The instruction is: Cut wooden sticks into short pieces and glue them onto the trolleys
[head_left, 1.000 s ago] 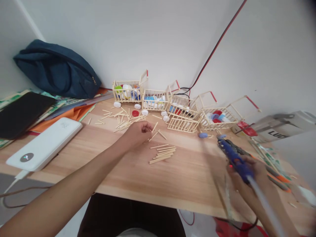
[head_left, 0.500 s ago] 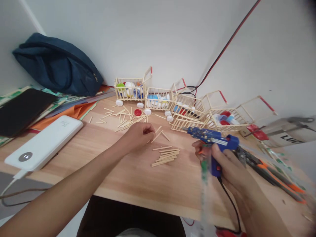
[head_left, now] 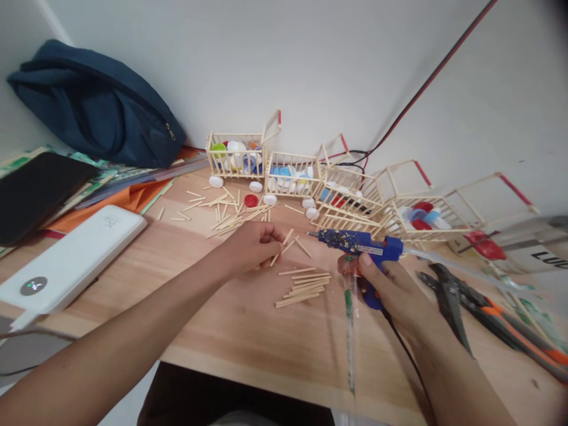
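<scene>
My left hand (head_left: 261, 247) is closed in a pinch over the table, its fingertips at a short wooden stick (head_left: 287, 238). Another stick (head_left: 303, 246) slants off beside it; whether the two are joined is hard to see. Below them lies a loose row of cut sticks (head_left: 304, 288). My right hand (head_left: 390, 287) grips a blue glue gun (head_left: 350, 240), its nozzle pointing left toward the sticks. A long clear glue stick (head_left: 461, 263) juts from the gun's back. From under the right fingers hangs a thin clear strip with green marks (head_left: 349, 331).
Several small stick carts (head_left: 293, 186) filled with bottle caps stand along the wall. More loose sticks and a red cap (head_left: 251, 200) lie before them. Orange-handled pliers (head_left: 477, 310) lie at right. A white power bank (head_left: 75, 260), black phone (head_left: 44, 189) and blue bag (head_left: 97, 112) sit left.
The glue gun in my right hand has moved left, its nozzle closer to the sticks by my left hand. The view has shifted slightly.
</scene>
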`<state>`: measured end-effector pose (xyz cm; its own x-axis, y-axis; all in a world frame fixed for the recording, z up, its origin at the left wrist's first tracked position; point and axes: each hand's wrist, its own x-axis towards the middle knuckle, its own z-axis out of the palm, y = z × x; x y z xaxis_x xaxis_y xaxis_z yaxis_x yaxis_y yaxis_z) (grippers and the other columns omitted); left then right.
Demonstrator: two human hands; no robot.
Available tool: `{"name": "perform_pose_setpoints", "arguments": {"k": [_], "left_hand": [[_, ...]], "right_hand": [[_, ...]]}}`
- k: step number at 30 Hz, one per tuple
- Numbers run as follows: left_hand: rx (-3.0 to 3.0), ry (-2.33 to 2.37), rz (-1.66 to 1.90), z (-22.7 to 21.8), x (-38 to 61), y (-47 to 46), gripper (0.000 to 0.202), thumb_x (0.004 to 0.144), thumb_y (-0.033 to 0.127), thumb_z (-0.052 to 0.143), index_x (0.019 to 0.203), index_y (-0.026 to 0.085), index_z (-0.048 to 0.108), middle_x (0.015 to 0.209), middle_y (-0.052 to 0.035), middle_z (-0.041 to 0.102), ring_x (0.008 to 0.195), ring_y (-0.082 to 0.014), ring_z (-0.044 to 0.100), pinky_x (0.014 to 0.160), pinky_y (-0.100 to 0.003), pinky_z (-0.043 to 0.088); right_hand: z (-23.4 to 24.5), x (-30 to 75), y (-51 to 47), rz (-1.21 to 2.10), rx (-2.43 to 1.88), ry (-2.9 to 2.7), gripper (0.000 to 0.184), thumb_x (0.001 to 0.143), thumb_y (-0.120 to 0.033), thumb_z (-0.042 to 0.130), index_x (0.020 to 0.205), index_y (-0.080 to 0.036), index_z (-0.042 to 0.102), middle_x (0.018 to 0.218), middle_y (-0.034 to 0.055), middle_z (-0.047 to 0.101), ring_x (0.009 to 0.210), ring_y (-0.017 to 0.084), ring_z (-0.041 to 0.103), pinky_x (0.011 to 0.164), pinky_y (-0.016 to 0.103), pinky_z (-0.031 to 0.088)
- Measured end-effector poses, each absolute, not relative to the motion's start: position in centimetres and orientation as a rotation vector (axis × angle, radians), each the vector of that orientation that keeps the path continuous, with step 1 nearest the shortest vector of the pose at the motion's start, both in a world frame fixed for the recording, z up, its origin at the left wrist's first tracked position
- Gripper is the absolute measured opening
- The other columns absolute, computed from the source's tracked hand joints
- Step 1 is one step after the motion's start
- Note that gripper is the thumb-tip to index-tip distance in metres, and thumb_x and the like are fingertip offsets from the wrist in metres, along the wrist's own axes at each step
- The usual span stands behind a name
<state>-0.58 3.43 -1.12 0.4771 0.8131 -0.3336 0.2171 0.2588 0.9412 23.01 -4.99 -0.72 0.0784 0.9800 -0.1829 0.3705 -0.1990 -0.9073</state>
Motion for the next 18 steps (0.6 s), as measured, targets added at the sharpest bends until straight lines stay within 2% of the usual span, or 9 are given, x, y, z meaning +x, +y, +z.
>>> {"name": "perform_pose_setpoints", "arguments": {"k": [3, 7, 13, 18], "left_hand": [[1.237, 1.032, 0.527, -1.16, -0.47, 3.52, 0.009, 0.069, 0.009, 0.054, 0.073, 0.016, 0.051, 0.05, 0.0053, 0.057, 0.034, -0.0039, 0.041, 0.034, -0.014, 0.029], [1.192, 0.988, 0.565, -1.36, -0.57, 3.72, 0.01, 0.071, 0.008, 0.054, 0.069, 0.016, 0.049, 0.054, 0.0019, 0.061, 0.04, -0.0061, 0.049, 0.036, -0.016, 0.035], [1.206, 1.025, 0.632, -1.41, -0.95, 3.93, 0.01, 0.076, 0.016, 0.058, 0.068, 0.015, 0.053, 0.049, 0.0031, 0.056, 0.038, -0.0048, 0.046, 0.038, -0.016, 0.033], [1.344, 1.014, 0.573, -1.01, -0.99, 3.68, 0.005, 0.073, 0.016, 0.059, 0.074, 0.017, 0.054, 0.051, 0.0041, 0.055, 0.043, -0.0077, 0.048, 0.042, -0.019, 0.035]], "right_hand": [[-0.87, 23.13, -4.71, 1.078, -1.714, -1.448, 0.055, 0.079, -0.069, 0.049, 0.066, -0.017, 0.059, 0.053, 0.0017, 0.052, 0.046, 0.012, 0.044, 0.042, 0.024, 0.032], [-1.29, 23.42, -4.42, 1.018, -1.77, -1.518, 0.054, 0.08, -0.068, 0.049, 0.064, -0.017, 0.056, 0.052, 0.0003, 0.051, 0.046, 0.011, 0.044, 0.043, 0.023, 0.031], [-1.57, 23.52, -4.5, 1.056, -1.731, -1.482, 0.052, 0.082, -0.066, 0.049, 0.066, -0.017, 0.056, 0.055, 0.0006, 0.053, 0.048, 0.011, 0.046, 0.044, 0.023, 0.032], [-0.91, 23.07, -4.65, 1.024, -1.732, -1.4, 0.054, 0.078, -0.07, 0.05, 0.063, -0.018, 0.053, 0.054, 0.0011, 0.053, 0.047, 0.011, 0.046, 0.042, 0.022, 0.033]]}}
